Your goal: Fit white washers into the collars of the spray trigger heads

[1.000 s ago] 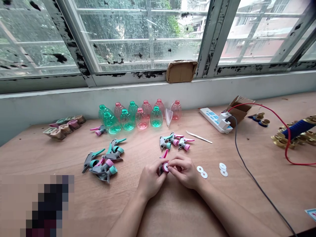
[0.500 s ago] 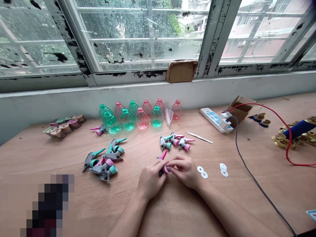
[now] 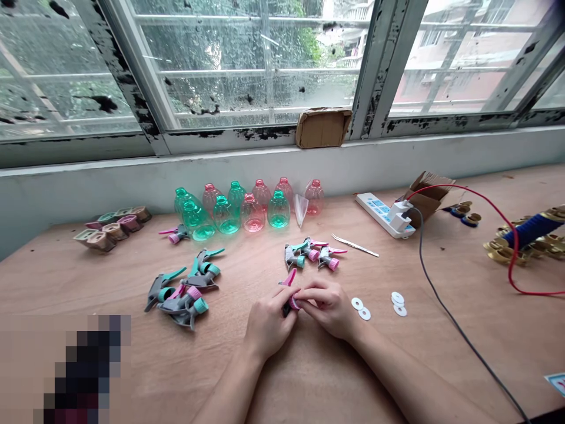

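Observation:
My left hand (image 3: 270,321) is closed around a grey trigger spray head with a pink lever (image 3: 289,277) and a pink collar, whose open end is turned toward my right hand. The fingers of my right hand (image 3: 329,306) are bent and pinched together at that collar (image 3: 294,302); whether a washer sits between them is hidden. Flat white washers (image 3: 364,313) lie just right of my right hand, with another small stack of washers (image 3: 398,299) farther right. Beyond my hands are three spray heads (image 3: 312,254) with green or pink parts.
More spray heads (image 3: 188,294) lie at the left. Clear green and pink bottles (image 3: 229,224) line the wall. Tweezers (image 3: 355,245), a power strip (image 3: 379,211), a grey cable (image 3: 426,271), a cardboard box (image 3: 428,203) and a blue wire spool (image 3: 536,229) are on the right.
Both hands stay nearly in place at the spray head. The white ring seen in the pink collar before shows less now. The view has shifted slightly.

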The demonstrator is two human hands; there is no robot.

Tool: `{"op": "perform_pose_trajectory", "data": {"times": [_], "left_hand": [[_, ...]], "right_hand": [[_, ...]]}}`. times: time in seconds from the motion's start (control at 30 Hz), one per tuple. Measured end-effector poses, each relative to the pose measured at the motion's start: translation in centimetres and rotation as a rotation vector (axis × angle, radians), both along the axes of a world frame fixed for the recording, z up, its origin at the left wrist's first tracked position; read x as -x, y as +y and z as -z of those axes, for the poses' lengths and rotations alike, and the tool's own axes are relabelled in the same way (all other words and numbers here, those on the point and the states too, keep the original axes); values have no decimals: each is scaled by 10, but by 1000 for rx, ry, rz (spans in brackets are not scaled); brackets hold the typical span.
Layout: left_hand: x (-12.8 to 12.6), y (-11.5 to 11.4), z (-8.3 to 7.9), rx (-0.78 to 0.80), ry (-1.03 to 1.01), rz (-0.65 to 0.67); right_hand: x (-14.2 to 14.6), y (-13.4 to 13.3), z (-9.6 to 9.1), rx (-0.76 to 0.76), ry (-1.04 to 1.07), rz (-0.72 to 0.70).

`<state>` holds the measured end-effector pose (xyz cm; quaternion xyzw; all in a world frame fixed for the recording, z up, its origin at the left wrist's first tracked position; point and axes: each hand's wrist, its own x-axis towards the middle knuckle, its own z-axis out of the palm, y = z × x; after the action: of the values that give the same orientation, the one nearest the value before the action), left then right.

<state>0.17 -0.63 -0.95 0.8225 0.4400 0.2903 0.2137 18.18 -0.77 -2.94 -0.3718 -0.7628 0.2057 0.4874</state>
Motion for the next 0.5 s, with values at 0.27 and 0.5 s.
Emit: {"op": "perform_pose_trajectory", "data": {"times": [0.27,0.5], "left_hand": [[0,0,0,7,7,0],[-1,-1,-1,-1,-5,-1]], "right_hand": [[1,-1,-3,-6,-26,31],[2,-2,-4,4,-80,68]]}}
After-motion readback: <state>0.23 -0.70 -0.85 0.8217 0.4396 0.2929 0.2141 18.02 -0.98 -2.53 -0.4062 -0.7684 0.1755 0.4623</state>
